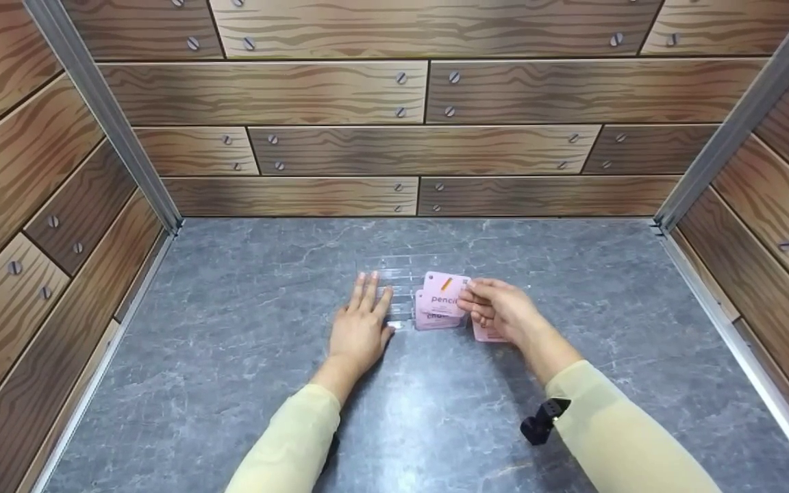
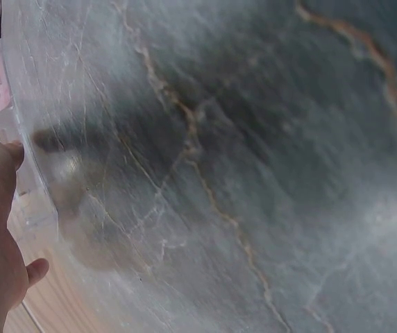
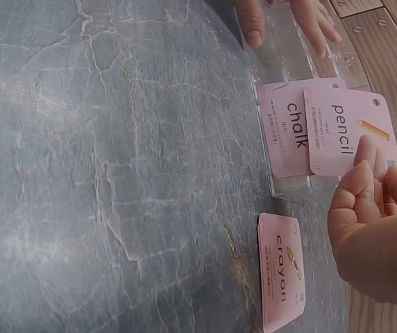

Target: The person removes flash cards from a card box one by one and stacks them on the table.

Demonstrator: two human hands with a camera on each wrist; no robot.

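Note:
My right hand point(image 1: 504, 311) pinches a pink flash card marked "pencil" point(image 3: 351, 139) by its right edge. The pencil card overlaps the upper part of a pink "chalk" card point(image 3: 285, 139), which stands at the front of a clear plastic tiered rack point(image 1: 394, 263). With fingers spread and straight, my left hand point(image 1: 357, 335) rests at the left side of that rack. A pink "crayon" card point(image 3: 282, 270) lies on the grey surface near the rack's right end, partly hidden by my right hand in the head view.
The grey marbled tabletop point(image 1: 230, 383) is enclosed by wood-patterned panels point(image 1: 340, 150) at the back and sides. Metal strips point(image 1: 764, 383) edge it. A small black device point(image 1: 542, 421) sits at the right sleeve's cuff.

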